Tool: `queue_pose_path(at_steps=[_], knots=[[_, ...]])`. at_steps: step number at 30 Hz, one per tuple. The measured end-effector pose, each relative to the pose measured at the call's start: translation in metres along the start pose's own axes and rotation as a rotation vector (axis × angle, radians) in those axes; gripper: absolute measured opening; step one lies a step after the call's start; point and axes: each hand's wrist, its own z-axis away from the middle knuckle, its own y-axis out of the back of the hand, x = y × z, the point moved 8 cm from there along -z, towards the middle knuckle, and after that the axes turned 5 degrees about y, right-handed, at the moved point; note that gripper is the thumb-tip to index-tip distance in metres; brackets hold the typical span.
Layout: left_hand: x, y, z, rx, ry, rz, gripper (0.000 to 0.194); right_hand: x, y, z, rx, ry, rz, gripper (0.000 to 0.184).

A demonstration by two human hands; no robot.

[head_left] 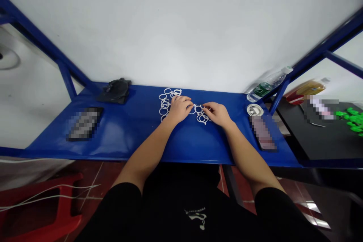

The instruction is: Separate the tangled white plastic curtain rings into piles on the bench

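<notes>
A cluster of thin white rings (166,103) lies on the blue table (127,132) near the back wall. My left hand (179,108) rests beside this pile with its fingers curled and pinched on a white ring at its right edge. My right hand (218,114) sits just to the right, fingers pinched on a smaller bunch of white rings (202,115). The two hands nearly meet over the rings between them.
A dark folded cloth (115,90) lies at the back left and a flat dark object (84,123) at the left. A clear plastic bottle (268,83), a round tin (255,110) and another flat object (262,132) sit at the right. A red stool (42,204) stands below left.
</notes>
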Motion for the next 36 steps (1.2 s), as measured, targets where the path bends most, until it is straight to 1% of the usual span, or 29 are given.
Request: queue_pose_path(at_steps=[3, 6, 8, 10, 14, 19, 25, 31, 36], knots=[[0.018, 0.005, -0.001, 0.027, -0.09, 0.088, 0.014, -0.006, -0.001, 0.0, 0.008, 0.018, -0.038, 0.033], [0.032, 0.003, 0.001, 0.022, -0.165, 0.139, 0.018, -0.011, -0.005, 0.0, -0.011, 0.025, -0.066, 0.033], [0.036, -0.001, 0.004, -0.002, -0.181, 0.159, 0.019, -0.011, -0.006, 0.0, -0.023, 0.02, -0.069, 0.032], [0.038, -0.003, 0.005, -0.023, -0.181, 0.176, 0.02, -0.011, -0.006, 0.0, -0.019, 0.02, -0.069, 0.032], [0.038, -0.002, 0.005, -0.028, -0.172, 0.21, 0.023, -0.011, -0.006, 0.001, -0.003, 0.029, -0.089, 0.03], [0.037, -0.002, 0.004, -0.045, -0.151, 0.216, 0.018, -0.01, -0.009, 0.002, -0.021, 0.036, -0.114, 0.029], [0.042, 0.0, 0.004, -0.086, -0.202, 0.233, 0.018, -0.014, -0.009, 0.001, -0.04, 0.056, -0.143, 0.031], [0.046, 0.0, 0.003, -0.15, -0.246, 0.266, 0.022, -0.012, -0.011, 0.001, -0.061, 0.059, -0.182, 0.035], [0.045, 0.0, 0.003, -0.127, -0.225, 0.28, 0.024, -0.009, -0.011, 0.001, -0.041, 0.023, -0.241, 0.037]])
